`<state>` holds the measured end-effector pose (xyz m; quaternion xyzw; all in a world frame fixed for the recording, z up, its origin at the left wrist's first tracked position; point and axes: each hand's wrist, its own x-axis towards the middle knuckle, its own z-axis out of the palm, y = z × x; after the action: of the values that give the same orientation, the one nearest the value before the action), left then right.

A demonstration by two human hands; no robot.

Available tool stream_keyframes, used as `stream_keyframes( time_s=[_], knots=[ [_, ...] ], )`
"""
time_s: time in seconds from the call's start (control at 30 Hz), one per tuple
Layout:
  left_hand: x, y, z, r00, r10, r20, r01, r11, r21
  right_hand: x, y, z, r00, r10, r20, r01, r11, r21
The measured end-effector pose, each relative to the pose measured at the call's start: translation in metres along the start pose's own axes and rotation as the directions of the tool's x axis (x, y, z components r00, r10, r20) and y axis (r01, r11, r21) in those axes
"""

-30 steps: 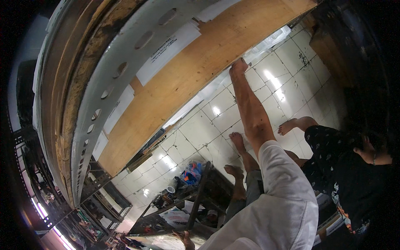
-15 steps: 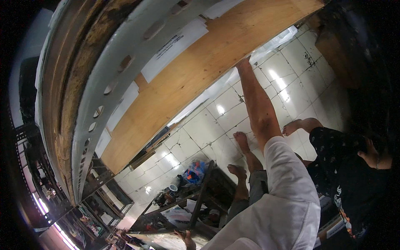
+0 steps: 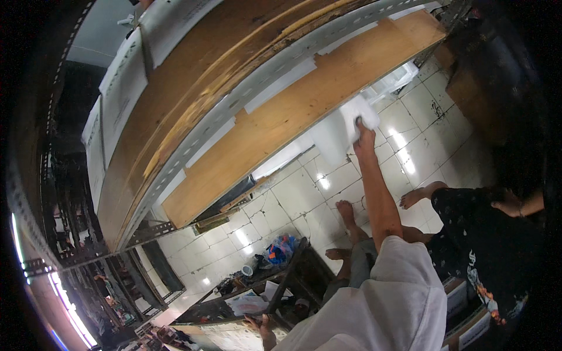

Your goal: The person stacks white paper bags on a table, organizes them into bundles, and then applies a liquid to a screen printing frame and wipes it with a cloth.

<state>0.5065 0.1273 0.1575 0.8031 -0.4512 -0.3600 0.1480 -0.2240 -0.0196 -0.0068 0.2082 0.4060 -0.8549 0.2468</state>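
The right hand (image 3: 364,139) is grasping one end of a white bundle (image 3: 344,127), its thumb pressing into the soft material. The bundle is lying directly against this grip and sticking out past the lower edge of a wooden board (image 3: 293,120). Tiled floor (image 3: 287,193) is spreading open below that edge. A co-worker in black (image 3: 492,245) is standing to the right. The left hand (image 3: 267,330) is hovering over or touching a worktop (image 3: 228,336); I cannot tell its grip.
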Motion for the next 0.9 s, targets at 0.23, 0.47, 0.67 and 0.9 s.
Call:
stream_keyframes(
  time_s=[0.23, 0.47, 0.67, 0.9],
  knots=[
    [0.025, -0.046, 0.005, 0.977, -0.043, -0.207, 0.131, 0.893, 0.431, -0.128, -0.059, -0.052, 0.983, -0.158, 0.098, 0.185, 0.886, -0.425],
    [0.011, 0.048, 0.014, 0.883, 0.453, -0.122, -0.439, 0.889, 0.130, -0.288, -0.149, -0.053, 0.807, 0.055, 0.588, 0.531, 0.368, -0.763],
    [-0.114, 0.255, -0.015, 0.289, 0.929, 0.230, -0.951, 0.307, -0.047, -0.438, -0.184, 0.016, 0.305, 0.571, 0.762, 0.940, -0.052, -0.338],
    [-0.106, 0.238, -0.062, 0.150, 0.792, 0.591, -0.582, 0.554, -0.595, -0.554, -0.144, 0.061, -0.342, 0.682, 0.647, 0.936, 0.306, 0.173]
  ],
)
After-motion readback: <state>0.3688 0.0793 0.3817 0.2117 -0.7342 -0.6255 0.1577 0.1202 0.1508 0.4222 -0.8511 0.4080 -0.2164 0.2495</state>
